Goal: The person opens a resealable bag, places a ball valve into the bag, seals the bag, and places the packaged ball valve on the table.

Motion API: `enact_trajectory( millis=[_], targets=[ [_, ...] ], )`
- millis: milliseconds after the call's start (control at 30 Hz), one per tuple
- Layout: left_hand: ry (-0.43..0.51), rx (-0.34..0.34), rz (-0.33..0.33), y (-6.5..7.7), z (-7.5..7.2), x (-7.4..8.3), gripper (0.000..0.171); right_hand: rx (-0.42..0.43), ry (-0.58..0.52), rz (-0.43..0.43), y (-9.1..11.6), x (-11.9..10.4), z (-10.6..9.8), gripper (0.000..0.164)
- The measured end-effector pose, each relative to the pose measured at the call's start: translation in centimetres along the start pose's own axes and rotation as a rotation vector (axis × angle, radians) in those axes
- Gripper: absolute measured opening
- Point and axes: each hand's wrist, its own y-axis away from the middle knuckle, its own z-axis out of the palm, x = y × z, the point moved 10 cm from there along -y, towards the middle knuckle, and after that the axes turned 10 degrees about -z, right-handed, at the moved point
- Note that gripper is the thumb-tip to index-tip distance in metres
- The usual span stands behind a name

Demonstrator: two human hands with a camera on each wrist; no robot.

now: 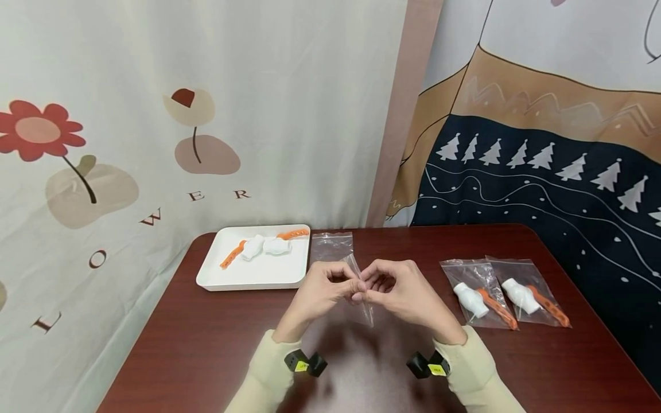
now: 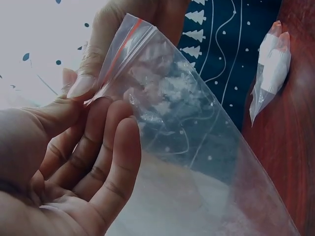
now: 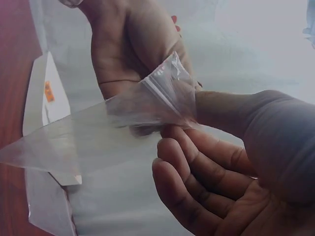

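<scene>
Both hands meet over the middle of the table at a clear zip-lock bag. My left hand pinches its zip end between thumb and index finger. From the other side, my right hand pinches the same end, the fingertips of both hands close together. In the left wrist view the bag hangs down at a slant, with a red line along its zip and nothing visible inside. The other fingers of each hand are loosely curled beside the plastic.
A white tray at the back left holds white bulbous pieces and orange perforated strips. Beside it lies another flat clear bag. On the right lie two filled bags, each with a white piece and an orange strip.
</scene>
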Motion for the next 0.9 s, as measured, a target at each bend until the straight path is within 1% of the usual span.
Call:
enact_trajectory(
  millis=[100, 267, 367, 500, 567, 633, 800, 833, 900],
  targets=[
    [0.030, -0.048, 0.011, -0.1, 0.2, 0.0, 0.016, -0.011, -0.002, 0.018, 0.0, 0.1, -0.1, 0.009],
    [0.018, -0.103, 0.024, -0.1, 0.5, 0.3, 0.015, -0.017, 0.017, 0.041, 0.0, 0.2, -0.3, 0.002],
    [-0.026, -0.109, 0.008, 0.0, 0.6, 0.3, 0.014, -0.007, 0.040, 0.055, 0.0, 0.3, -0.4, 0.005],
    [-0.124, -0.096, 0.002, 0.3, 0.8, 0.5, 0.011, 0.020, 0.085, 0.054, 0.1, 0.2, -0.4, 0.012],
    [-0.165, -0.076, 0.013, 0.5, 1.0, 0.7, 0.011, 0.029, 0.111, 0.044, 0.2, 0.0, -0.3, 0.014],
    [-0.225, -0.030, 0.026, 0.7, 1.0, 1.0, 0.010, 0.042, 0.144, 0.026, 0.2, -0.3, -0.2, 0.016],
    [-0.486, 0.139, 0.083, 1.4, 0.9, 2.1, 0.012, 0.074, 0.260, -0.020, 0.3, -1.2, -0.1, 0.017],
    [-0.530, 0.165, 0.092, 1.5, 0.9, 2.3, 0.012, 0.079, 0.280, -0.026, 0.4, -1.4, -0.1, 0.017],
    [-0.573, 0.186, 0.100, 1.7, 1.0, 2.5, 0.013, 0.087, 0.310, -0.033, 0.4, -1.5, -0.1, 0.018]
  ],
)
